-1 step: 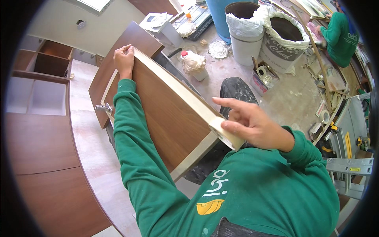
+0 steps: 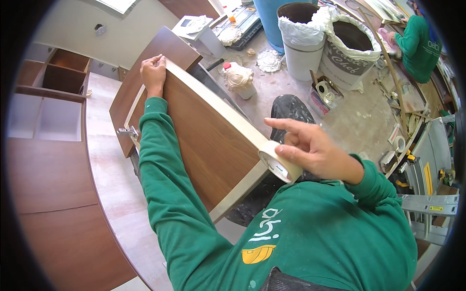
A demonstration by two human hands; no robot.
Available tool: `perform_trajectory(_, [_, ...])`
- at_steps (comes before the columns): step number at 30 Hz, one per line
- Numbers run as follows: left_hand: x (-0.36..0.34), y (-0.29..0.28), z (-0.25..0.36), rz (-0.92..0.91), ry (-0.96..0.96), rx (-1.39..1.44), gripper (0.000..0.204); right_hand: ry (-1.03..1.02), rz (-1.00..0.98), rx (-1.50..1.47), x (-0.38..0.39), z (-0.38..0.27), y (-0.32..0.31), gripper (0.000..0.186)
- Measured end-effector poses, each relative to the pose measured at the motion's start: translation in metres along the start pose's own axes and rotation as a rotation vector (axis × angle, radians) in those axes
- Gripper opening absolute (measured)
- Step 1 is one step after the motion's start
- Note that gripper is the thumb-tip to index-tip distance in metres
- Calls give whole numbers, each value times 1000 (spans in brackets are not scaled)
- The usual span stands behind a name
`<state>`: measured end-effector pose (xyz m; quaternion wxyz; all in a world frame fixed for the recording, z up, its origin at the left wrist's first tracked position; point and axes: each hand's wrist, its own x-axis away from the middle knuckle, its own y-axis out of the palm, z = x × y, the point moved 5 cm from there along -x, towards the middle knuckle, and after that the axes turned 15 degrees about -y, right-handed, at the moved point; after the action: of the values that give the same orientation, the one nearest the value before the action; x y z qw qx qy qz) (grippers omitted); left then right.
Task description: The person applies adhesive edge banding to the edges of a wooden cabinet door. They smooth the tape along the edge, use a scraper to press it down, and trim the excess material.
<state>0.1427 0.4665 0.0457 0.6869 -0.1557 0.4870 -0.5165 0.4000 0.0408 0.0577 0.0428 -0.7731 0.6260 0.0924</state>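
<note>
A brown wooden panel (image 2: 208,140) lies tilted before me, with pale strips along its edges. At its far corner my left hand (image 2: 153,75) is closed, fingers curled over the edge where a pale strip of masking tape (image 2: 213,97) begins. The strip runs along the right edge to a roll of masking tape (image 2: 279,165) at the near corner. My right hand (image 2: 315,150) holds that roll, thumb on its rim and index finger stretched out; the other fingers are partly hidden. A metal hinge (image 2: 127,131) sticks out at the panel's left side.
Another brown board (image 2: 167,43) lies beneath the panel's far end. Beyond stand two lined bins (image 2: 301,53) and a tub with a red cap (image 2: 238,80). A person in green (image 2: 417,48) works at far right. Cabinets (image 2: 48,169) stand left; a folded ladder (image 2: 429,203) is at right.
My right hand has shifted slightly right, and the tape roll has turned so more of its inner core shows. My left hand stays at the far corner.
</note>
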Motion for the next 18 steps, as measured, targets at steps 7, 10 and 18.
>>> perform_trajectory(7, [12, -14, 1, -45, 9, -9, 31, 232, -216, -249, -18, 19, -10, 89])
perform_trajectory(10, [18, -20, 10, -20, 93, 21, 29, 257, -331, -289, -30, 28, -11, 89])
perform_trajectory(18, [22, -22, 12, -14, 91, -74, 23, 135, -421, -80, -65, 34, -2, 58])
